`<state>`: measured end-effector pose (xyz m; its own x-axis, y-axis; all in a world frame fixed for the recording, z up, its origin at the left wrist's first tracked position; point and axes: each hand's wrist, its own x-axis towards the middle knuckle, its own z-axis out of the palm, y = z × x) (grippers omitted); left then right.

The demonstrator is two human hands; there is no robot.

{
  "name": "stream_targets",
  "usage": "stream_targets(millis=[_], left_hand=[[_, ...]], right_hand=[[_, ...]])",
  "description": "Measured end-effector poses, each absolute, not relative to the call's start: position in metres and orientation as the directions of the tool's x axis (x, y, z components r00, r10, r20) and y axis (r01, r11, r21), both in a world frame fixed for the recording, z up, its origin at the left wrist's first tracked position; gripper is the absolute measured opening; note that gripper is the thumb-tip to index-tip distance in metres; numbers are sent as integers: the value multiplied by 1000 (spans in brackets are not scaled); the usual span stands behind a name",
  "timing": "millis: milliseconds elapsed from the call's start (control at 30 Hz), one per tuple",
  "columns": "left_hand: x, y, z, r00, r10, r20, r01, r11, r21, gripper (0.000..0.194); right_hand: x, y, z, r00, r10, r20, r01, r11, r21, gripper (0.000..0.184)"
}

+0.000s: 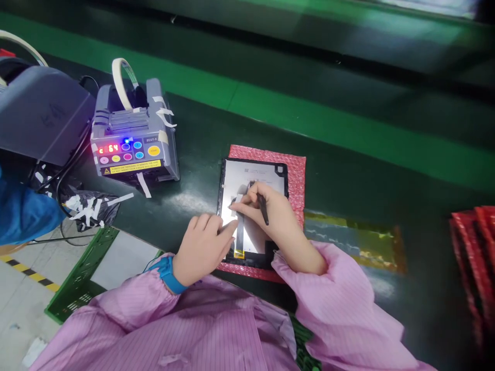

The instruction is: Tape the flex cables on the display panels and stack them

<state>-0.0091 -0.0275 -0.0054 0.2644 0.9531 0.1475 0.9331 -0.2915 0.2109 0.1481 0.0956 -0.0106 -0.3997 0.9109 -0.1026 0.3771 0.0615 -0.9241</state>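
Black-framed, silvery-white rectangular panel lies flat; a slim black tool slants over the panel's middle.

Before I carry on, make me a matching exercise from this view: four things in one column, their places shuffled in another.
Things:
1. Slim black pen-like tool
2. Red bubble-wrap sheet
3. Bright blue wristband
4. Grey tape dispenser with lit red digits

Places:
A. Beneath the flat, black-edged, silvery panel
B. On the dark green table, to the left of that panel
C. In the right hand
D. Around the wrist of the left hand

Right pairs: 1-C, 2-A, 3-D, 4-B
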Motion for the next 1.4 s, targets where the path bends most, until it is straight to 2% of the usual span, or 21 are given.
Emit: stream_targets(millis=[100,200,400,567,800,933,1000,1200,1400], left_hand=[[-9,-30,-9,266,953,147,939,-290,183,35],[-10,-32,-10,258,956,141,941,-282,188,36],[-12,-34,-11,252,955,160,938,-281,203,27],[-10,-36,-9,242,949,201,932,-285,224,32],[-6,-36,-7,286,948,140,935,-308,174,36],[-9,-36,-10,297,946,128,933,-316,173,39],[-10,-36,-11,298,947,122,932,-317,178,41],[-9,-35,-10,297,951,90,930,-309,197,42],[-9,-37,-13,259,959,118,937,-280,212,40]], right_hand=[[144,101,-13,-351,934,-63,348,67,-935,59],[143,106,-9,-400,912,-88,300,40,-953,59],[150,103,7,-489,854,-178,33,-185,-982,58],[152,107,7,-538,828,-161,106,-124,-987,60],[150,111,5,-533,833,-150,117,-103,-988,61],[160,111,18,-399,913,-83,-2,-91,-996,55],[165,110,24,-366,928,-69,-8,-77,-997,54],[161,104,15,-593,780,-198,153,-132,-979,61],[152,101,-10,-540,827,-158,166,-79,-983,60]])
